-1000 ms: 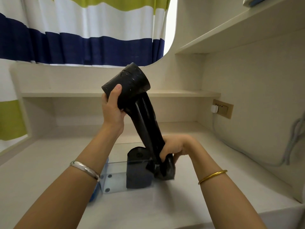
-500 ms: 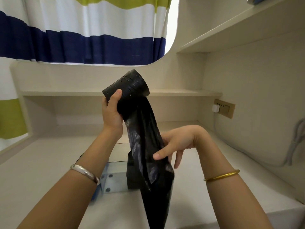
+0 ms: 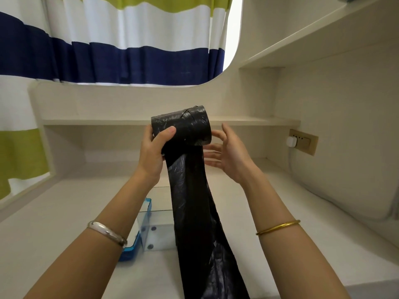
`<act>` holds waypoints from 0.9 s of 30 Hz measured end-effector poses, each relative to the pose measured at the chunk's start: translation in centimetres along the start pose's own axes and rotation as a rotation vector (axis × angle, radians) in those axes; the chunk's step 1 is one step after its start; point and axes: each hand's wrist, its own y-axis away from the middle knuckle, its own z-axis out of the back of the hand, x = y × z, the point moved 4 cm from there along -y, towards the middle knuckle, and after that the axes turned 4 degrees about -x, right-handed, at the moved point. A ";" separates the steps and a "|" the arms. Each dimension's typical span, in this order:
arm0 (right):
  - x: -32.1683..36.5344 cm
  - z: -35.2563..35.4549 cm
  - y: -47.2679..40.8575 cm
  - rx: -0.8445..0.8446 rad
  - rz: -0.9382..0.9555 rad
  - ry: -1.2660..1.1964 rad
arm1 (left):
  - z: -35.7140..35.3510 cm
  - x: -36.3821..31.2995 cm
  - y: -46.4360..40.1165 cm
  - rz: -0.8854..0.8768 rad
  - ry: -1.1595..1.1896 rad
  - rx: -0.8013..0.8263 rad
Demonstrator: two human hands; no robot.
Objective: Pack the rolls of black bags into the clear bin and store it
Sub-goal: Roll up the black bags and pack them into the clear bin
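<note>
My left hand [image 3: 154, 147] grips a roll of black bags [image 3: 187, 128] held up at chest height above the desk. A long unrolled tail of black bag [image 3: 198, 223] hangs straight down from the roll and out of the bottom of the frame. My right hand [image 3: 226, 154] is open, fingers spread, just right of the roll and not clearly touching it. The clear bin [image 3: 157, 229] stands on the desk below, largely hidden behind the hanging tail; what is inside it cannot be seen.
A blue lid or tray [image 3: 131, 249] lies against the bin's left side. The pale desk [image 3: 54, 229] has a low shelf [image 3: 97, 121] at the back, a wall socket with a white plug [image 3: 302, 142] at right, and a striped curtain [image 3: 108, 50] behind.
My right hand let go of the bag's lower end and rose beside the roll. The tail, earlier pulled taut toward the bin, now hangs loose and longer. The roll turned more level.
</note>
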 end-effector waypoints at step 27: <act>-2.0 0.0 -0.2 0.222 -0.097 -0.079 | 0.0 0.5 1.4 0.007 -0.187 0.304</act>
